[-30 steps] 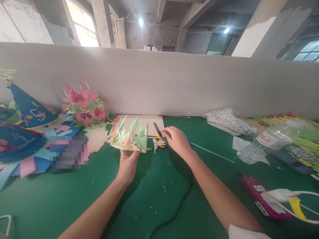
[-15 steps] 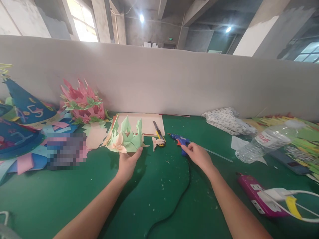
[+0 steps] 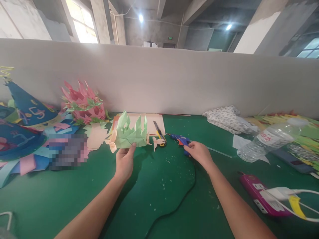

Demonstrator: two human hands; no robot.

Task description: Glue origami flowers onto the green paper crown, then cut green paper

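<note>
My left hand (image 3: pixel 124 162) pinches the lower edge of a light green folded-paper crown (image 3: pixel 132 134), raised above the green table. Peach paper flowers stick out at both of the crown's sides. My right hand (image 3: pixel 199 152) is closed around the back of a blue hot glue gun (image 3: pixel 183 140), whose nozzle points left and whose clear glue stick (image 3: pixel 219 151) trails out to the right. Between the two hands lie a loose peach paper flower (image 3: pixel 157 142) and a yellow-black utility knife (image 3: pixel 159 133).
Blue party hats (image 3: pixel 30 106), a pink paper crown (image 3: pixel 83 103) and paper scraps cover the left. Peach sheets (image 3: pixel 149 121) lie behind the knife. On the right are a plastic bottle (image 3: pixel 269 139), a patterned cloth (image 3: pixel 226 118) and a magenta power strip (image 3: pixel 261 196). The glue gun's black cord (image 3: pixel 179 202) crosses the front.
My left hand has turned the green crown, so its plain green side faces me and the peach flower has shifted left. My right hand has moved slightly right with the glue gun.
</note>
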